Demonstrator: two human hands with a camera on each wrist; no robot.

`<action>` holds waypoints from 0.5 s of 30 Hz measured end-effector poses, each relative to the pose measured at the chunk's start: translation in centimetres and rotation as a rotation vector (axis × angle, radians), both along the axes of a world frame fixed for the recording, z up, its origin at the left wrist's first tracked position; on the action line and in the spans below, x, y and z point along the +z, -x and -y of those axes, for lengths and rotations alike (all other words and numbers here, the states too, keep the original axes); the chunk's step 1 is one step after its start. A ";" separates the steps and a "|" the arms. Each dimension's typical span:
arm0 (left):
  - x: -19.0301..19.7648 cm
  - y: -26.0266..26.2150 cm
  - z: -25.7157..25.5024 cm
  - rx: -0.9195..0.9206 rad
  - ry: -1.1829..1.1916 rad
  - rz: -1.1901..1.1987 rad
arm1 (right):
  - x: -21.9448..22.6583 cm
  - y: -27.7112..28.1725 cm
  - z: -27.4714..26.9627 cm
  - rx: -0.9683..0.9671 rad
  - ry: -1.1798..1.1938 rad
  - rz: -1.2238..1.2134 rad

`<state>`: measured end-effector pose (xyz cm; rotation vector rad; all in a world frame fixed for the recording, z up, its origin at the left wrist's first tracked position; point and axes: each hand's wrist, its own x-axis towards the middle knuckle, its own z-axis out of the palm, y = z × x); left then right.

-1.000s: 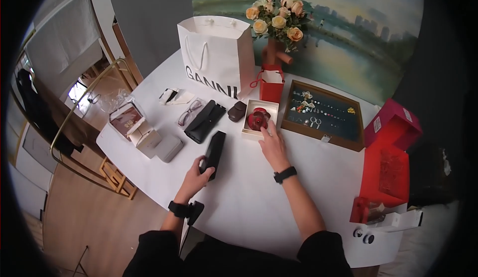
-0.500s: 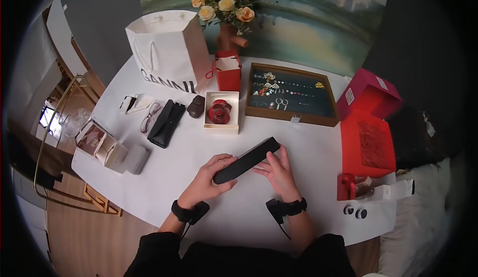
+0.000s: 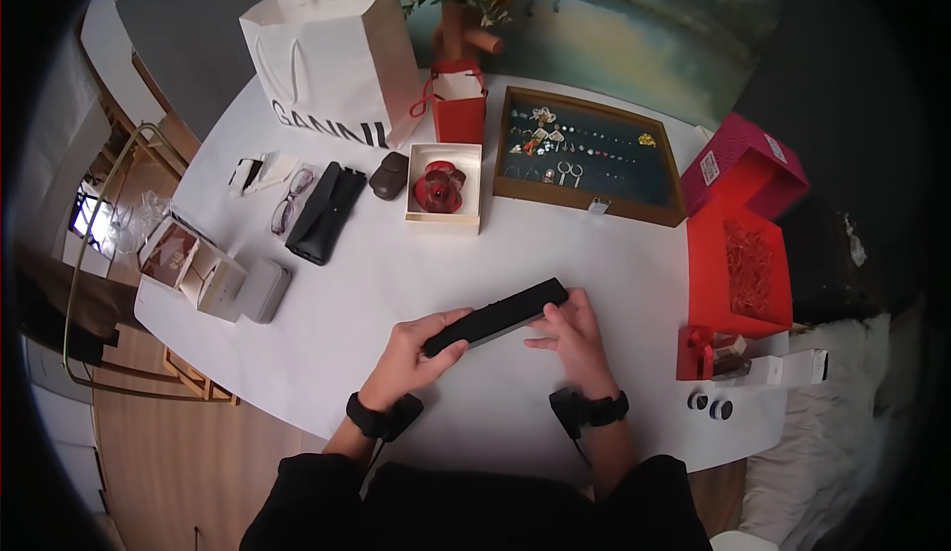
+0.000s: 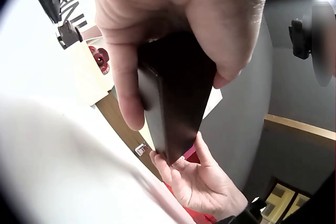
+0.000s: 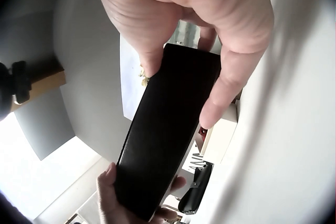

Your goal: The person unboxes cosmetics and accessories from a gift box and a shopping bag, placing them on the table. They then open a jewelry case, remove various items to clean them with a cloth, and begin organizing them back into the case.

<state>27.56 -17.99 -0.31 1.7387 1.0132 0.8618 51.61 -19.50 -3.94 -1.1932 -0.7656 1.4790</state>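
Note:
A long, narrow black case (image 3: 495,319) is held across the body above the front of the white table, its right end farther from the person. My left hand (image 3: 404,361) grips its left end, thumb on the near side and fingers round the far side. At the other end my right hand (image 3: 578,346) holds it between thumb and fingers. From the right wrist, a broad flat black face (image 5: 163,124) shows between both hands. Beyond the case stands an open cream box (image 3: 444,222) with a dark red flower-shaped thing (image 3: 438,188) inside.
Left of the cream box lie a small brown pouch (image 3: 388,177), a black glasses case (image 3: 325,214), glasses (image 3: 291,200) and a grey case (image 3: 265,292). A white paper bag (image 3: 332,66) and jewellery case (image 3: 591,200) stand behind. Right is an open red box (image 3: 713,299).
The right hand has left the cream box and taken the black case's other end. The left hand has brought the case right and turned it crosswise. The head view has shifted.

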 end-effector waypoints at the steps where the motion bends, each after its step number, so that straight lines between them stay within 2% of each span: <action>1: 0.1 0.1 0.0 -0.004 0.028 -0.005 | 0.3 0.0 0.2 0.003 0.009 0.005; 6: -1.1 0.4 0.3 -0.100 0.008 0.076 | 2.7 -0.6 1.7 0.067 -0.048 0.058; 10: -1.7 -0.2 0.2 -0.094 -0.084 0.086 | 1.5 -1.3 3.3 0.070 -0.066 0.083; 12: -1.8 -0.2 0.3 -0.098 -0.030 0.076 | 1.5 -1.1 3.9 0.017 -0.096 0.150; 15: -0.9 -0.3 0.5 -0.109 -0.050 0.069 | 2.7 -1.3 4.4 0.001 -0.082 0.005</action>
